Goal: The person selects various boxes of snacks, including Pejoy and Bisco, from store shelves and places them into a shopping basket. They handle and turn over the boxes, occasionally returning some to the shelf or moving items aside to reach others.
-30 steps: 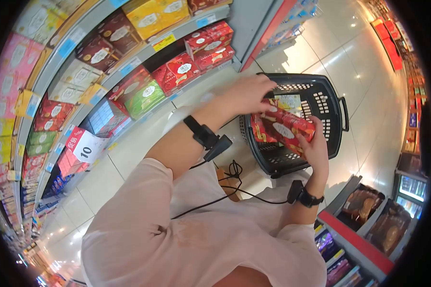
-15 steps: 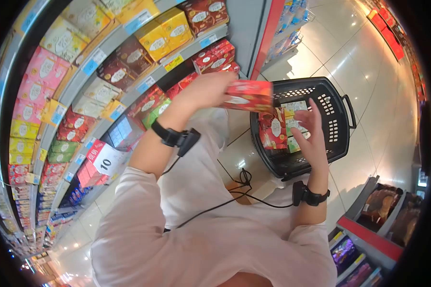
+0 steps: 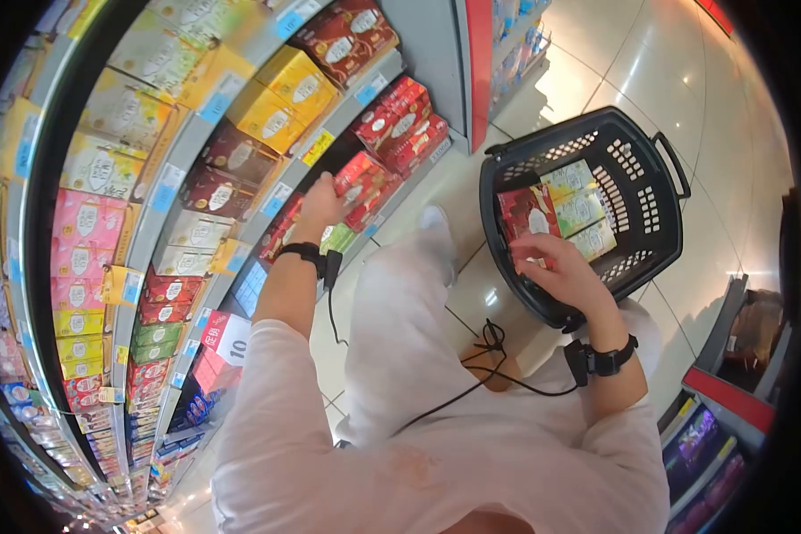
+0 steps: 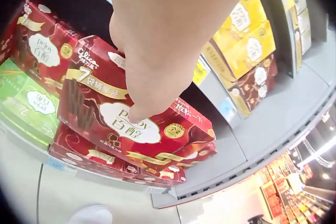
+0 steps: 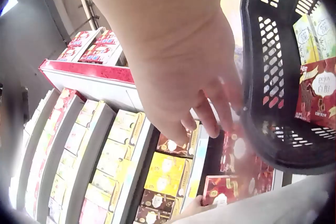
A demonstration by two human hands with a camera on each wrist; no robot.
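My left hand [image 3: 320,206] reaches to the low shelf and holds a red Pejoy biscuit-stick box [image 4: 86,100]. In the left wrist view the thumb lies across the box's front, while the other fingers are hidden behind the hand. More red boxes [image 4: 97,155] lie under it, and a green box [image 4: 31,103] sits beside them. Over the near side of the black shopping basket [image 3: 659,245], my right hand [image 3: 565,271] is empty with loosely bent fingers. Inside the basket are a red box [image 3: 527,212] and several pale green and yellow boxes [image 3: 578,205].
Shelves of boxed snacks curve along the left, with yellow boxes [image 3: 289,93] above the red ones. A price sign [image 3: 227,347] sticks out from the shelf. A black cable [image 3: 454,400] crosses the lap. Another display [image 3: 721,418] stands at the lower right.
A red box, first held by both hands over the basket, has moved left to the low shelf in my left hand. My right hand has let go of it and stayed near the basket.
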